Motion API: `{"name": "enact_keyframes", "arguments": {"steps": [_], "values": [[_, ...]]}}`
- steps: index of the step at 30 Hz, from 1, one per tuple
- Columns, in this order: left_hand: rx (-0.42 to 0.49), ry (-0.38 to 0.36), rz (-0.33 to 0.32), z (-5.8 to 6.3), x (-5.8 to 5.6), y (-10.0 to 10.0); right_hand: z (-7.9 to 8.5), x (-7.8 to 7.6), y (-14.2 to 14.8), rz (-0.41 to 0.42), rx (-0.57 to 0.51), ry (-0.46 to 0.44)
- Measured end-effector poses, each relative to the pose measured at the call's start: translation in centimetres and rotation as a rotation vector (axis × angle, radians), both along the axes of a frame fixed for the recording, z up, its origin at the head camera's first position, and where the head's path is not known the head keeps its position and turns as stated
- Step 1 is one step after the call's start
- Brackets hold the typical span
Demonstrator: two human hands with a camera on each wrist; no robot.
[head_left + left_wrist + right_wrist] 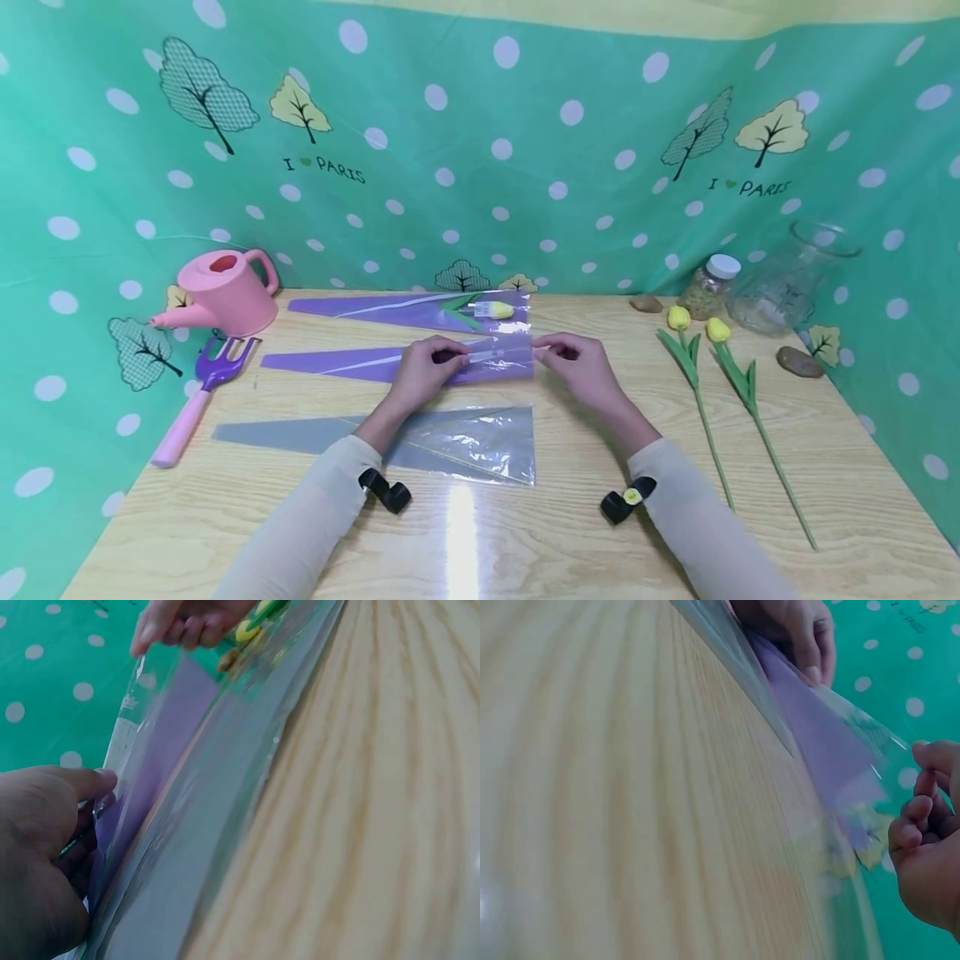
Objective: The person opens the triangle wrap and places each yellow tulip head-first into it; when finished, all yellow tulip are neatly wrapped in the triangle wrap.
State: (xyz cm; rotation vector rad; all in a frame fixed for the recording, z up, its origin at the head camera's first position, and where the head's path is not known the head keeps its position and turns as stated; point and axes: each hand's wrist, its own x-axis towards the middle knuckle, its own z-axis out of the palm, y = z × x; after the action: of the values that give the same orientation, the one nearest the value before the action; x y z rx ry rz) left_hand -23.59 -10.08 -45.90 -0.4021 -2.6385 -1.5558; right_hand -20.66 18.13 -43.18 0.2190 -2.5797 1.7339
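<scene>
A purple-backed, clear-fronted flower sleeve [296,361] lies across the table with its wide end to the right. My left hand [422,373] pinches its clear film partway along, thumb against the fingers. At the wide end my right hand [583,368] pinches the film's edge between thumb and forefinger. Both wrist views show the film raised and stretched between the hands, above the purple backing [817,742]. Behind it lies another purple sleeve [360,307] with a yellow tulip [492,310] at its wide end. Nearer me is a grey sleeve [300,435], partly under my left forearm.
At left stand a pink watering can [232,292] and a purple hand fork [197,400]. Two yellow tulips, one tulip [697,392] and another tulip [753,400], lie right of my right arm. Behind them are a lidded jar [707,292], glass vase [776,292] and stones [799,362].
</scene>
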Motion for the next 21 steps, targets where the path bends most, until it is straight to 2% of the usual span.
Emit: {"name": "enact_keyframes", "arguments": {"steps": [5, 12, 15, 21], "values": [[0.017, -0.011, 0.013, -0.2, -0.1, -0.1, 0.0, 1.8, 4.1, -0.071, 0.032, -0.069], [0.024, -0.017, 0.017, -0.3, -0.1, -0.1, 0.2, 5.6, 11.1, -0.142, 0.062, -0.136], [0.017, -0.016, 0.015, -0.3, -0.1, -0.2, 0.2, 7.0, 13.5, -0.191, 0.044, -0.155], [0.025, -0.014, 0.017, -0.6, -0.3, -0.2, -0.2, 8.9, 17.5, -0.276, -0.085, -0.216]]}}
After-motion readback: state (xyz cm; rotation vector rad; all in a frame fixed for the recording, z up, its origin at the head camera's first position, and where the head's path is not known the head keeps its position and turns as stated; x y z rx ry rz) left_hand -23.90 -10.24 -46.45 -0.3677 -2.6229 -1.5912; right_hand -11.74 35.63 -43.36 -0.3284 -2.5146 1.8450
